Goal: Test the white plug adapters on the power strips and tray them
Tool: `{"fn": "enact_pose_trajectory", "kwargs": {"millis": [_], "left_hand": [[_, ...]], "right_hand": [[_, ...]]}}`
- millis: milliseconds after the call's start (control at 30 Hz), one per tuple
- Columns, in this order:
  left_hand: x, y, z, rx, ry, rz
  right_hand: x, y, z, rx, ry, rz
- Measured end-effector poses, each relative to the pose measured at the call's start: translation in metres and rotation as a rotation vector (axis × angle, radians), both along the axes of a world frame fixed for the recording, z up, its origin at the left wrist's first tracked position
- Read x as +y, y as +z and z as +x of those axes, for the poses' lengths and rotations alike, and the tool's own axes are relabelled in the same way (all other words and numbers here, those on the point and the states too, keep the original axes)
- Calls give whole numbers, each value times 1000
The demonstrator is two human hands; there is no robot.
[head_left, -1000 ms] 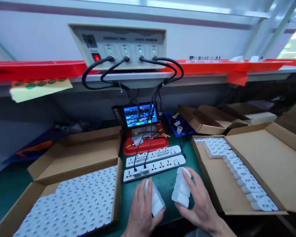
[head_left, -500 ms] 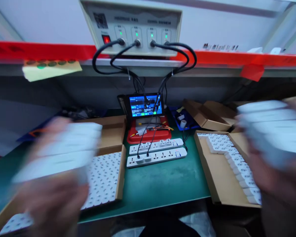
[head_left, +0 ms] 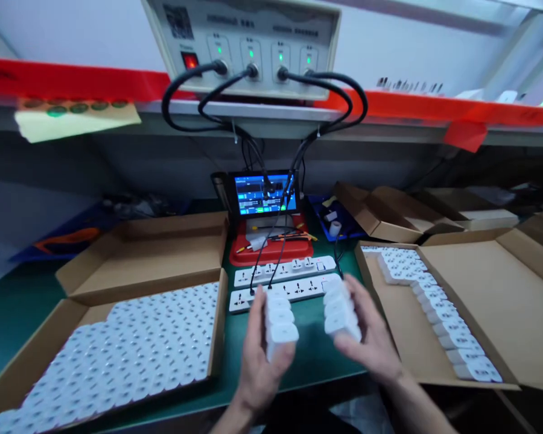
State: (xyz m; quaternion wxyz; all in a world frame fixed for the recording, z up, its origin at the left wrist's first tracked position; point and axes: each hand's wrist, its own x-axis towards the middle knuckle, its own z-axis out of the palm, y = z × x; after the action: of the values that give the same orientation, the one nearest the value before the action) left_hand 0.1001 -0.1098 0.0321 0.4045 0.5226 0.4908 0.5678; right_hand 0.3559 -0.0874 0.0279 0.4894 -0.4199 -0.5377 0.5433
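My left hand [head_left: 263, 367] is closed around a short row of white plug-in chargers [head_left: 280, 314], held over the green table in front of the power strips. Another row of white chargers [head_left: 339, 310] is gripped in my right hand [head_left: 371, 337], a little to the right and apart from the first. Just behind the hands lies the nearer white power strip [head_left: 301, 290], with black leads plugged in at its left part. A second power strip [head_left: 284, 272] lies behind it. Pin sides of the held chargers are hidden.
On the left, an open cardboard box [head_left: 217, 337] holds many chargers, pins up. Another open box [head_left: 400, 337] on the right is partly filled. A lit screen [head_left: 266, 194] stands by a red tray [head_left: 238, 256]. Above sits a tester [head_left: 262, 36] with black cables.
Both hands, blurred and wide apart over the boxes before, have come inward to the middle, still holding their white chargers. The view has shifted slightly.
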Motion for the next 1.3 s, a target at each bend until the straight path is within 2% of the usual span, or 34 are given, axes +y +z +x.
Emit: {"fn": "enact_pose_trajectory", "kwargs": {"millis": [100, 167, 233, 367, 467, 800, 1167, 1233, 1300], "left_hand": [[-10, -20, 32, -252, -200, -54], [-16, -27, 33, -244, -297, -66], [-18, -29, 21, -110, -340, -70], [-17, -33, -4, 201, -330, -58], [-18, -37, -9, 300, -321, -72], [-19, -35, -4, 315, -282, -120], [-15, -37, -5, 310, -270, -81], [-13, -38, -10, 366, -292, -66], [-7, -41, -18, 501, -342, -43]], "right_hand": [[-16, -12, -42, 298, 96, -51], [-17, -21, -53, 386, 184, -72], [-15, -28, -50, 380, 252, -75], [-12, -40, -30, 252, 334, -59], [-12, -45, -26, 187, 341, -52], [-12, -51, -27, 194, 347, -86], [-7, -54, -23, 83, 361, -66], [-4, -48, -20, 24, 361, -51], [1, -41, -16, -130, 347, 18]]}}
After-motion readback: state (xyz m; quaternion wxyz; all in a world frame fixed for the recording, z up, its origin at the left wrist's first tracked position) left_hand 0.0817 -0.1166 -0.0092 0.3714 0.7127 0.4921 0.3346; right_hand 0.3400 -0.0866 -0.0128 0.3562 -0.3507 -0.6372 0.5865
